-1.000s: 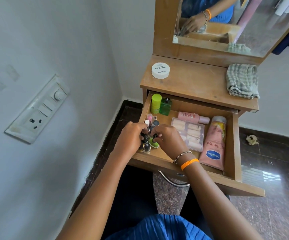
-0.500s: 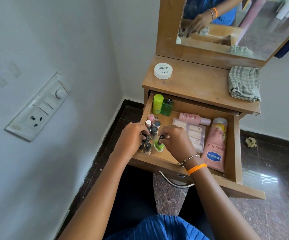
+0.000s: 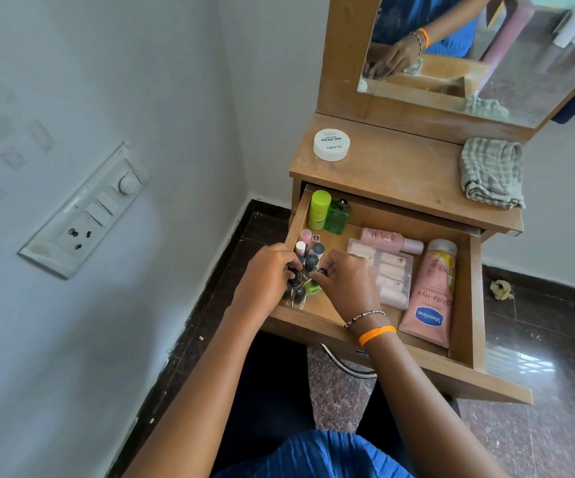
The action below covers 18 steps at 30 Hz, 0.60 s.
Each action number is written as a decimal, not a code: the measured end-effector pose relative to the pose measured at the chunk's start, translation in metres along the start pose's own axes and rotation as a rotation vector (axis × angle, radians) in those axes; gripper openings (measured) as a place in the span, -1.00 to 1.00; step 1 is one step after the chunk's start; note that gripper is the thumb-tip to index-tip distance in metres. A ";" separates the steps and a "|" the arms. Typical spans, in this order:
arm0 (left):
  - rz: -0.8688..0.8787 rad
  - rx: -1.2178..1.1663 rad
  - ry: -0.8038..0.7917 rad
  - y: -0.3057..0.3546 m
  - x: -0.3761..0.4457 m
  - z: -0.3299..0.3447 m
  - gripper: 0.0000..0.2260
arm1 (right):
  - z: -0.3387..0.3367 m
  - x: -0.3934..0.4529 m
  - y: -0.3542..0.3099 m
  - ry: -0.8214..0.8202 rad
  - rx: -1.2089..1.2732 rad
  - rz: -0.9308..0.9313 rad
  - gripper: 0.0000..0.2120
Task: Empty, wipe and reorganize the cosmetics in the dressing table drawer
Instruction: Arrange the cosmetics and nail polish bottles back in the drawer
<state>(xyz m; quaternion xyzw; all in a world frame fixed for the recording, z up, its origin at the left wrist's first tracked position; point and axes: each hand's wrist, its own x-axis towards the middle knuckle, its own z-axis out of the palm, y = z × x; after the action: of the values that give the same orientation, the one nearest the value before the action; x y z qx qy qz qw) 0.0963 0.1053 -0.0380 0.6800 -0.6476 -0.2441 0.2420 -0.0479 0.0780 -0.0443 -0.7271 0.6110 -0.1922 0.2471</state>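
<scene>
The wooden drawer point(image 3: 472, 305) stands pulled out. Several small nail polish bottles point(image 3: 308, 263) cluster at its front left corner. My left hand point(image 3: 267, 279) grips dark-capped bottles there. My right hand point(image 3: 343, 281) pinches the black cap of a green nail polish bottle point(image 3: 311, 288). Further back stand a lime-capped tube point(image 3: 318, 208) and a green glass bottle point(image 3: 337, 215). A pink bottle point(image 3: 391, 239) lies on its side behind a clear packet point(image 3: 392, 274) of small rolls. A pink Vaseline tube point(image 3: 429, 301) lies along the right side.
On the dressing table top point(image 3: 399, 174) sit a white nail polish remover jar point(image 3: 331, 144) and a folded checked cloth point(image 3: 491, 172). A mirror point(image 3: 468, 53) rises behind. A switchboard point(image 3: 86, 212) is on the left wall. A crumpled scrap point(image 3: 501, 289) lies on the dark floor.
My right hand has shifted slightly toward the drawer's front left, fingers now on the green bottle's cap. My left hand stays on the dark-capped bottles.
</scene>
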 end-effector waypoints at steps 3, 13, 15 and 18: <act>0.010 -0.013 -0.007 0.000 0.000 0.000 -0.82 | 0.002 0.002 -0.002 -0.010 0.010 -0.011 -0.83; 0.023 -0.018 -0.008 -0.001 0.000 0.001 -0.84 | 0.005 -0.001 0.000 0.024 0.051 0.026 -0.81; 0.003 -0.033 -0.006 -0.001 0.000 0.001 -0.85 | 0.005 0.000 0.001 0.047 0.041 0.049 -0.78; -0.005 -0.041 -0.005 -0.002 0.000 0.001 -0.86 | 0.004 0.002 -0.001 0.038 0.059 0.070 -0.77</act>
<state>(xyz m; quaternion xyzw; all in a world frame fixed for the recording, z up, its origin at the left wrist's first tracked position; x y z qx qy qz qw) 0.0970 0.1052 -0.0399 0.6757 -0.6416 -0.2597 0.2536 -0.0447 0.0763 -0.0472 -0.6939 0.6347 -0.2152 0.2634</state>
